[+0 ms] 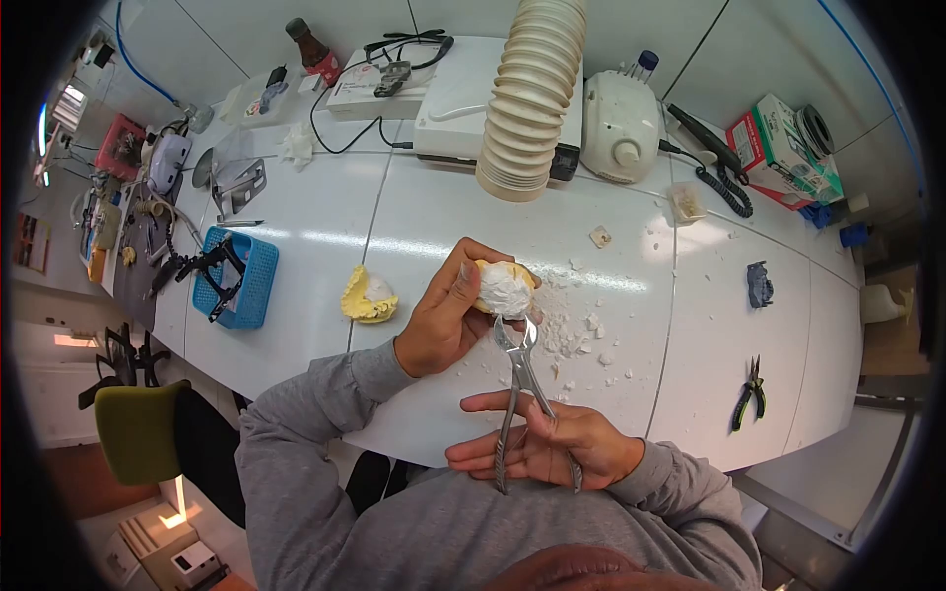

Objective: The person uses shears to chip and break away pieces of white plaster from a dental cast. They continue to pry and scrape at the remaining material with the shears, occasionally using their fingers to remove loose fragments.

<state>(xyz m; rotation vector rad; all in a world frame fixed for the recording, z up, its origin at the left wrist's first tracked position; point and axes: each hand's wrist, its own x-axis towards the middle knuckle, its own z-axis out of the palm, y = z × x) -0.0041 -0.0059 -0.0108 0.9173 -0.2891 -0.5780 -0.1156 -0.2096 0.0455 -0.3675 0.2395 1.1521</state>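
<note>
My left hand (439, 320) is closed round a dental plaster model (506, 291), yellow at its edge with a rough white mass facing me. Metal plaster nippers (520, 369) lie in my right hand (576, 441), the thumb over one handle and the fingers stretched behind the other. The handles are spread apart, and the jaws meet the lower edge of the white plaster. White plaster crumbs (562, 340) are scattered on the table beside and below the model. To the left sits a second yellow dental cast (369, 296), arch-shaped, with white material inside its curve.
A ribbed suction hose (532, 98) hangs over the back of the white table. At left stands a blue basket (258, 281) with a black metal articulator (219, 276). On the right lie black-handled pliers (750, 396) and a grey-blue piece (759, 285). Boxes (783, 153) stand behind.
</note>
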